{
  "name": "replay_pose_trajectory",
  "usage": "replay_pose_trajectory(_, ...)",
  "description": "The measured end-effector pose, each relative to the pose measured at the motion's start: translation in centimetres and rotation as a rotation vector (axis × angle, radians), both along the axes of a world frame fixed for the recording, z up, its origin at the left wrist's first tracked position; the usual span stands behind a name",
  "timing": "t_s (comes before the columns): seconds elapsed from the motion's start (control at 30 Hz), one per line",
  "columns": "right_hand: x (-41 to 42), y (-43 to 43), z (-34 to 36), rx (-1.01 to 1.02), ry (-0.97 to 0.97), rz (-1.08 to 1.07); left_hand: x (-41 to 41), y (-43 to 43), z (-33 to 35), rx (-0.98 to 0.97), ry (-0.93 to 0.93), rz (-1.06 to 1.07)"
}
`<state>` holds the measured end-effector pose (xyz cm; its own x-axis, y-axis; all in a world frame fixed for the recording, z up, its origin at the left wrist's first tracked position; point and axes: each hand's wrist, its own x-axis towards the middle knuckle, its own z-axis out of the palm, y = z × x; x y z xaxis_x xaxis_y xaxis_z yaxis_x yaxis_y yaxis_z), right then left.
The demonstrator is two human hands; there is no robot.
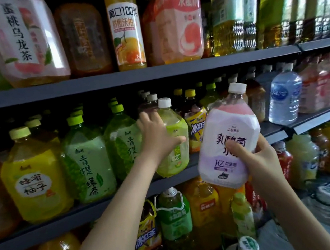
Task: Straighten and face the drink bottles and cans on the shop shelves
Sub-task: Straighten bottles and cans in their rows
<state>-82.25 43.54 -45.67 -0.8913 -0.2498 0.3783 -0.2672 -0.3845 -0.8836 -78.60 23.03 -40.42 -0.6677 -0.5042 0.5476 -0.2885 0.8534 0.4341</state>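
Facing big bottles on the middle shelf (46,230)

I judge the full lavender-and-pink bottle (228,127) heavy, slick and stiff-walled, best held low on its body. My right hand (260,158) grips it there, off the shelf in front. My left hand (157,135) wraps the shelved pale green bottle (177,162).

Grey shelves (107,81) with upright drink bottles (86,160)

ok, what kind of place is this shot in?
Most likely a shop's drinks aisle: tiered dark shelves packed with rows of labelled bottles, like the green tea bottle and water bottle. The left hand grips a light green bottle on the shelf; the right hand holds a pink and white bottle.
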Motion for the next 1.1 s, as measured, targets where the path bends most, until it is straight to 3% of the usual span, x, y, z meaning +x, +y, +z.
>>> replay_pose_trajectory(0.23,-1.1,-0.5,-0.1,-0.008,0.025,-0.033,4.2,3.0,-2.9,-0.004,0.185,-0.21)
replay_pose_trajectory(0.37,-1.3,-1.7,-0.3,0.012,0.042,0.049,8.9,2.7,-3.0,0.212,0.326,-0.145)
replay_pose_trajectory(0.67,-3.1,-9.4,-0.1,0.096,0.093,0.238,17.4,-0.6,-0.7,0.553,0.302,-0.134)
replay_pose_trajectory(0.9,-6.0,-11.8,-0.5,0.22,0.057,0.416,18.1,-1.8,1.1,0.512,0.322,-0.128)
replay_pose_trajectory(1.1,-7.7,-11.7,-1.0,0.432,0.195,0.32,18.0,-1.5,1.1,0.532,0.285,-0.118)
